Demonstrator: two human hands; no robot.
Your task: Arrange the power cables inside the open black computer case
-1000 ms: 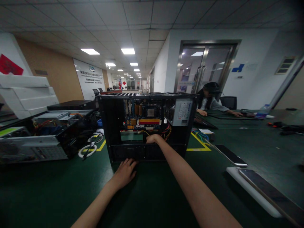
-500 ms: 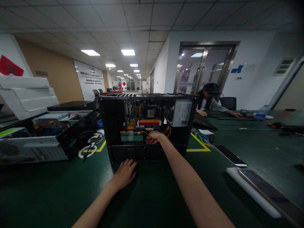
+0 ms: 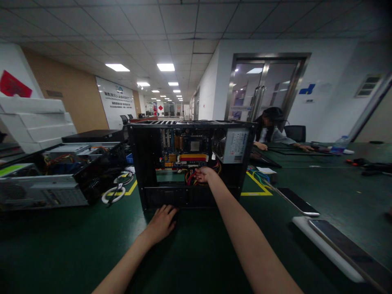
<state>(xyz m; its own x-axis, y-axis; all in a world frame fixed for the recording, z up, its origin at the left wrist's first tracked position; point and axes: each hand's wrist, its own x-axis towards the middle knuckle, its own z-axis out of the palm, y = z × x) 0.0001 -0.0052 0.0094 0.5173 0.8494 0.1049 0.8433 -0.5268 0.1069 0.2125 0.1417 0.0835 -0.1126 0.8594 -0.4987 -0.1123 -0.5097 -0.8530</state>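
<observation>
An open black computer case (image 3: 139,163) stands upright in front of me on the green table. Inside it are a motherboard (image 3: 171,141) with red and yellow memory slots and a silver power supply (image 3: 235,146) at the upper right. My right hand (image 3: 204,174) reaches into the lower middle of the case, its fingers closed on a bundle of red, yellow and black power cables (image 3: 190,176). Flat on the table at the case's lower front edge lies my left hand (image 3: 162,220), fingers spread, holding nothing.
To the left lies another opened computer case (image 3: 58,188), with white coiled cables (image 3: 114,195) beside it. On the right are a dark phone (image 3: 297,201) and a phone on a white block (image 3: 327,249). Across the table a person (image 3: 272,130) sits near a bottle (image 3: 339,143).
My right hand has shifted slightly right and up inside the case, and more of the red and yellow cables now shows beside it. My left hand stays where it was.
</observation>
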